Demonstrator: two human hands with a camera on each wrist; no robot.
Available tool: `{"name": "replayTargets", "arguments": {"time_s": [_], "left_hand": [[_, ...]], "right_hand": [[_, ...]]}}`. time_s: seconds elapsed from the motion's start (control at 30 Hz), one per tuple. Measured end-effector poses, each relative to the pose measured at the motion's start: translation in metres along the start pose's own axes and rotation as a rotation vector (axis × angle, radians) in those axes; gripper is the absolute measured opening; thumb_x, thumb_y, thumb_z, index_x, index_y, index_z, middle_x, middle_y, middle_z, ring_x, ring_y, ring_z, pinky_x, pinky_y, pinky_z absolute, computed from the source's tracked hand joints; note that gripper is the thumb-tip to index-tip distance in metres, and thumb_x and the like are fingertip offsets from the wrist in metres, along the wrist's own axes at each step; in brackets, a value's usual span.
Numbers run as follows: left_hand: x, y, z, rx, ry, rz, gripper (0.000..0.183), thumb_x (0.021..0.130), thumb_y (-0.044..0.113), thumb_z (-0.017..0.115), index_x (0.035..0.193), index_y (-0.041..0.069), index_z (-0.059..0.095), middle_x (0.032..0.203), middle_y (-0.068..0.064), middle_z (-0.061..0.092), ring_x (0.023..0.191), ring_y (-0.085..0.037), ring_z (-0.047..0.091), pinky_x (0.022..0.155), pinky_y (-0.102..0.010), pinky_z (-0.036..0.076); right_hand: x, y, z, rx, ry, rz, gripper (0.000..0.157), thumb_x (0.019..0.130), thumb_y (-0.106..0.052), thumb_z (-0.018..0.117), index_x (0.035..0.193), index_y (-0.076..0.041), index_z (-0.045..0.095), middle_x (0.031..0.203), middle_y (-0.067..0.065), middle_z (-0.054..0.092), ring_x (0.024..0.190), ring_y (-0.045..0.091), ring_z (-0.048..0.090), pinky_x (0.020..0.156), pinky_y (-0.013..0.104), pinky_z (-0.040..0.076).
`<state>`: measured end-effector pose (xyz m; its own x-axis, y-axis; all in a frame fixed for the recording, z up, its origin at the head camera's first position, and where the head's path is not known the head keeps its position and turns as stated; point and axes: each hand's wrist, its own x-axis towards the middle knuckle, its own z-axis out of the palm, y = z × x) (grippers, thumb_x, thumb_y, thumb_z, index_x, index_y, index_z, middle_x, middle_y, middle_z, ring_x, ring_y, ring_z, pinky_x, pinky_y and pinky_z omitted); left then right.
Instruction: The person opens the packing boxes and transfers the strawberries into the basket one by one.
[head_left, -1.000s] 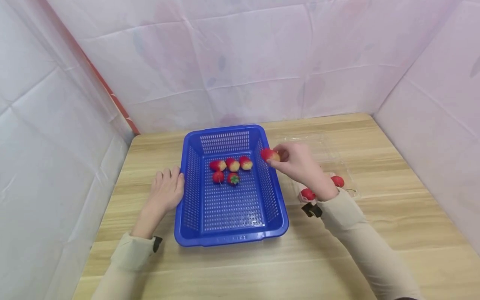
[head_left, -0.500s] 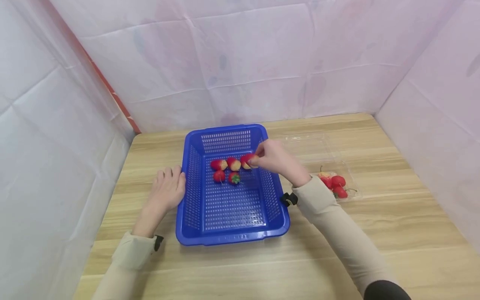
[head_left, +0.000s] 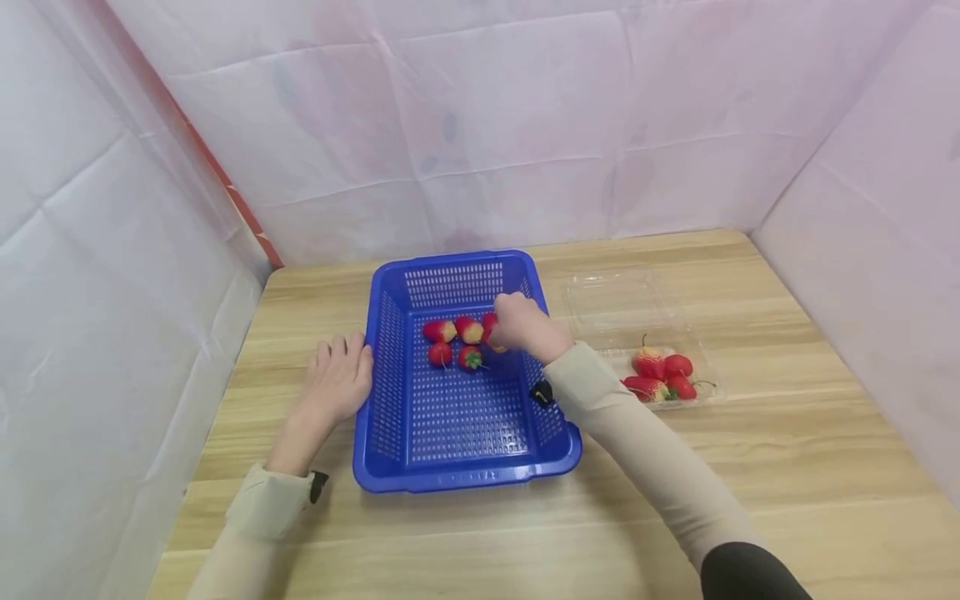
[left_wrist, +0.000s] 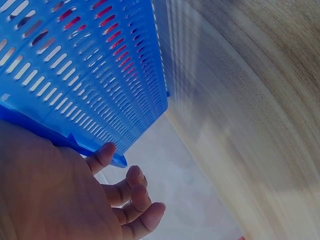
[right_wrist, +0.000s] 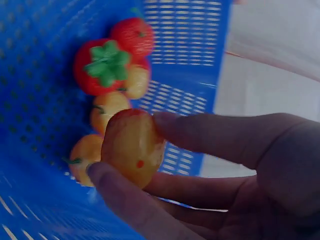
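Note:
A blue perforated plastic basket (head_left: pixel 465 481) stands on the table. My left hand (head_left: pixel 332 379) rests against its left rim, fingers loosely extended in the left wrist view. Inside the basket, my right hand (head_left: pixel 521 325) pinches a red-and-yellow fruit (right_wrist: pixel 132 147) between thumb and fingers; in the head view the hand largely covers it. Other fruits lie just beyond it: red-and-yellow ones (head_left: pixel 439 331), a round red one (head_left: pixel 440 355) with a stem, and a red one with a green leafy cap (head_left: pixel 470 358).
Right of the basket lies a clear plastic clamshell box (head_left: pixel 611 296), lid open, with several red and red-yellow fruits (head_left: pixel 648 364) in its near part. The wooden table (head_left: pixel 787 417) is bounded by pale cloth walls (head_left: pixel 517 125) behind and at both sides.
My right hand has carried the red-and-yellow fruit left over the basket's right rim and down inside, beside the other fruits. The clamshell's fruits are now uncovered. My left hand stays put.

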<state>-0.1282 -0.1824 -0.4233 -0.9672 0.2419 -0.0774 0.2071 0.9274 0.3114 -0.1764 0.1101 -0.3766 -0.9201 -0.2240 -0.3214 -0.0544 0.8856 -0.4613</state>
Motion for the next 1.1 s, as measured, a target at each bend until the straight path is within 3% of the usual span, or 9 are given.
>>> {"name": "replayTargets", "arguments": {"time_s": [0.1, 0.27, 0.57, 0.9, 1.1], "left_hand": [[0.0, 0.0, -0.001, -0.002, -0.003, -0.004, 0.041, 0.107, 0.035, 0.015, 0.118, 0.005, 0.041, 0.1, -0.017, 0.041, 0.09, -0.036, 0.037, 0.073, -0.045, 0.032], [0.0, 0.0, 0.001, -0.003, 0.001, -0.004, 0.041, 0.107, 0.035, 0.016, 0.118, 0.005, 0.041, 0.099, -0.017, 0.041, 0.089, -0.036, 0.037, 0.071, -0.044, 0.031], [0.001, -0.002, 0.003, 0.0, 0.02, 0.004, 0.041, 0.107, 0.034, 0.016, 0.117, 0.004, 0.042, 0.098, -0.017, 0.042, 0.088, -0.036, 0.038, 0.069, -0.043, 0.031], [0.003, -0.002, 0.001, 0.004, 0.015, 0.013, 0.041, 0.107, 0.034, 0.016, 0.116, 0.004, 0.042, 0.097, -0.016, 0.041, 0.087, -0.036, 0.037, 0.069, -0.043, 0.03], [0.002, -0.003, 0.0, -0.006, -0.007, 0.009, 0.04, 0.107, 0.035, 0.015, 0.114, 0.005, 0.041, 0.097, -0.016, 0.041, 0.088, -0.035, 0.037, 0.069, -0.042, 0.03]], "right_hand": [[0.007, 0.0, 0.009, -0.042, -0.024, 0.023, 0.016, 0.076, 0.003, 0.067, 0.09, -0.002, 0.059, 0.079, 0.009, 0.057, 0.064, 0.021, 0.054, 0.053, 0.029, 0.045], [0.009, 0.0, 0.019, -0.083, -0.07, 0.03, 0.017, 0.075, 0.006, 0.065, 0.087, -0.003, 0.058, 0.08, 0.009, 0.055, 0.067, 0.022, 0.053, 0.053, 0.029, 0.043], [0.01, 0.0, 0.026, -0.137, -0.07, 0.045, 0.03, 0.069, 0.007, 0.073, 0.096, -0.002, 0.061, 0.088, 0.011, 0.057, 0.076, 0.027, 0.054, 0.058, 0.032, 0.046], [0.012, 0.003, 0.027, -0.105, -0.055, 0.045, 0.026, 0.07, 0.005, 0.076, 0.091, -0.002, 0.062, 0.084, 0.01, 0.059, 0.072, 0.024, 0.054, 0.059, 0.032, 0.048], [0.013, 0.003, 0.028, -0.084, -0.059, 0.058, 0.029, 0.072, 0.001, 0.079, 0.097, -0.002, 0.064, 0.089, 0.01, 0.062, 0.076, 0.025, 0.057, 0.063, 0.033, 0.05]]}}
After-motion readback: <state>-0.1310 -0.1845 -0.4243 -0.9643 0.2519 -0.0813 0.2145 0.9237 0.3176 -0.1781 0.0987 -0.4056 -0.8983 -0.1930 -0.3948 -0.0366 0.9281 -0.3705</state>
